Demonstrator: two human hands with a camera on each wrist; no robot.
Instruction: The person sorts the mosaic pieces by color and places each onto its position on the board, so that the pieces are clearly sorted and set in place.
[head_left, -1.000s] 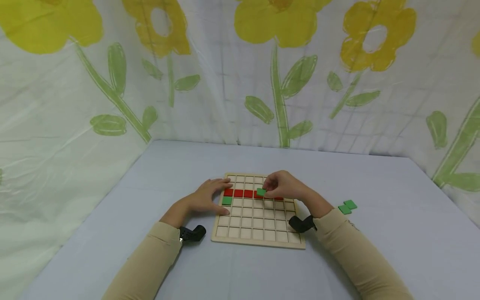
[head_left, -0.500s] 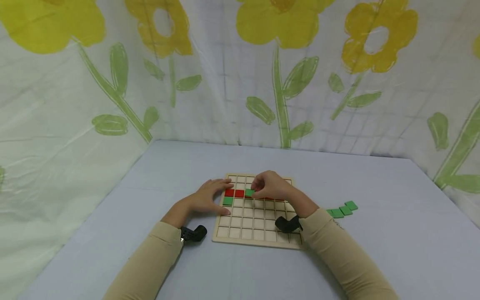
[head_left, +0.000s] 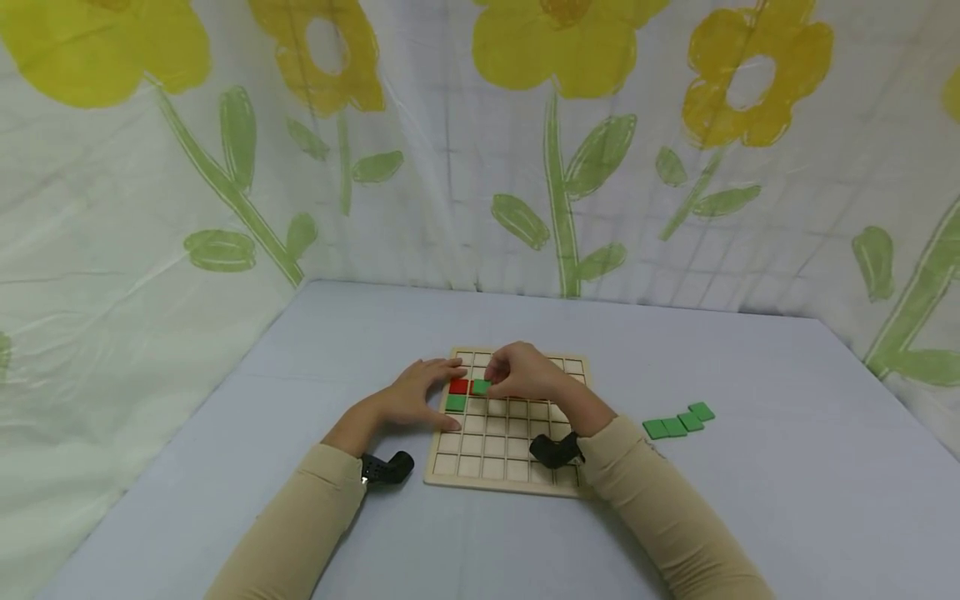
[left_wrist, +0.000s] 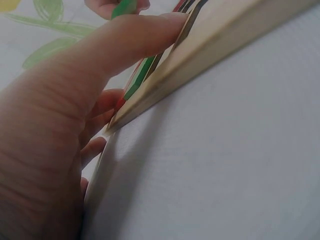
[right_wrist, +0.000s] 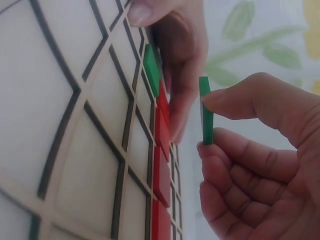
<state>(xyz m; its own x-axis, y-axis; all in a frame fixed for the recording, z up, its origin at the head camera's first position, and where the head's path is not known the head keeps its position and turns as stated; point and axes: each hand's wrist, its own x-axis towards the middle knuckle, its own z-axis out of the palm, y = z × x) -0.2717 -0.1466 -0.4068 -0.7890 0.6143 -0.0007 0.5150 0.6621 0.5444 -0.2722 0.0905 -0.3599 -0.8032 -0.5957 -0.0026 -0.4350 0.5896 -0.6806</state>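
Observation:
My right hand pinches a green square tile between thumb and index finger. The tile is held clear of the wooden grid board, over a row of red tiles. Another green tile lies in the leftmost cell just nearer than that red row. My left hand rests at the board's left side, fingers and thumb spread apart. Its thumb touches the frame, while the other fingertips sit at the far part of the left edge. In the head view, my right hand hides most of the red row.
Several loose green tiles lie in a slanting line on the white table, right of the board. Behind the table hangs a curtain painted with yellow flowers. A black wrist camera overhangs the board's lower right part.
My right hand has moved left along the red row with the green tile, uncovering more loose green tiles at the right. My left hand stays at the board's edge.

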